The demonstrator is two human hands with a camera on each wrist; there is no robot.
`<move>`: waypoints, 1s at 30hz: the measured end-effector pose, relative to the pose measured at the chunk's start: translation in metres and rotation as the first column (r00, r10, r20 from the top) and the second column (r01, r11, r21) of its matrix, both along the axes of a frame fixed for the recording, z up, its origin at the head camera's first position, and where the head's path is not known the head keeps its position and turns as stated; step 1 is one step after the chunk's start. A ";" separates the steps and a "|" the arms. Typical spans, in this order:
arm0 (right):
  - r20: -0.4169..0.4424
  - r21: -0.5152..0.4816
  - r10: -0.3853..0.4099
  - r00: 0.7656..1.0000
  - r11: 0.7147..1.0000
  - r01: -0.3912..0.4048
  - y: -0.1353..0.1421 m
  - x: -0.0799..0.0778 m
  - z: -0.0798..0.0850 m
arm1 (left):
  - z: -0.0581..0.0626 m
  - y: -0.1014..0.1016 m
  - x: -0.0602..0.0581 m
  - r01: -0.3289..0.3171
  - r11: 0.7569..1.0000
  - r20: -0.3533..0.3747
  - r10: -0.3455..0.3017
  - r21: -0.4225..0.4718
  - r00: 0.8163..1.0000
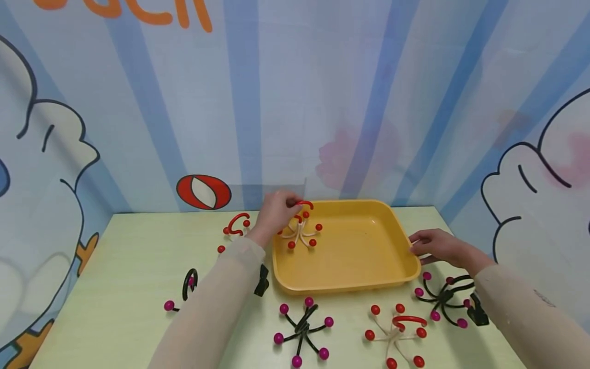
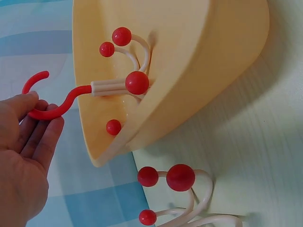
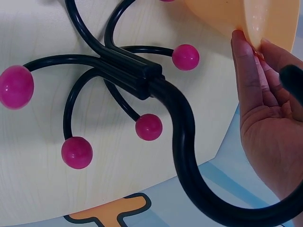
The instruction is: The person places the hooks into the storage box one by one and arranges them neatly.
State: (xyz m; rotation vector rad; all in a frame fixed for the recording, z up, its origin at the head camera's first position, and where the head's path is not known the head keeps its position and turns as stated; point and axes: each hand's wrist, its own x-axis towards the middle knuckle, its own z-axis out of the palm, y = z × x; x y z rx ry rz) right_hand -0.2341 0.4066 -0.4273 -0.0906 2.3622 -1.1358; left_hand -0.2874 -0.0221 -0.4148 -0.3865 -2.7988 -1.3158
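My left hand [image 1: 278, 212] pinches the red hooked handle of a white claw massager [image 2: 108, 87] with red ball tips. Its prongs spread inside the left end of a yellow tray [image 1: 350, 256]; whether the balls bear on the tray floor is hard to tell. On the other side, my right hand [image 1: 438, 246] holds the tray's right rim between thumb and fingers. Just below that hand stands a black massager [image 1: 445, 295] with magenta balls. A second red-and-white massager [image 1: 238, 220] is left of the tray, partly hidden by my left arm.
In front of the tray are a black massager [image 1: 302, 328] and a red-and-white massager [image 1: 393, 335]. Another black massager [image 1: 190, 284] at the left is mostly covered by my sleeve. A printed cloth backdrop [image 1: 286, 102] rises behind the pale table [image 1: 138, 256].
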 end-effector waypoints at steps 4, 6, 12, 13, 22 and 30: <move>-0.004 0.001 0.002 1.000 1.000 -0.002 0.001 0.000 0.000 | 0.000 0.001 0.000 -0.001 1.000 0.002 0.001 -0.006 1.000; -0.005 0.000 0.006 1.000 1.000 -0.006 0.002 -0.001 0.000 | 0.002 0.001 -0.001 -0.001 1.000 0.006 0.001 -0.012 1.000; -0.008 0.009 0.007 1.000 1.000 -0.007 0.003 -0.002 0.001 | 0.011 0.000 0.000 0.029 0.998 0.024 -0.028 -0.051 0.999; -0.008 0.011 0.005 1.000 1.000 -0.005 0.003 -0.002 0.001 | 0.013 0.000 0.000 0.036 0.998 0.031 -0.034 -0.054 0.999; -0.016 0.015 0.000 1.000 1.000 0.000 0.002 -0.003 -0.002 | 0.045 -0.019 0.010 0.132 0.987 0.011 -0.132 -0.095 0.991; -0.024 0.020 0.003 1.000 1.000 -0.003 0.006 -0.004 -0.003 | 0.074 -0.051 0.027 0.219 0.948 0.003 -0.224 -0.232 0.975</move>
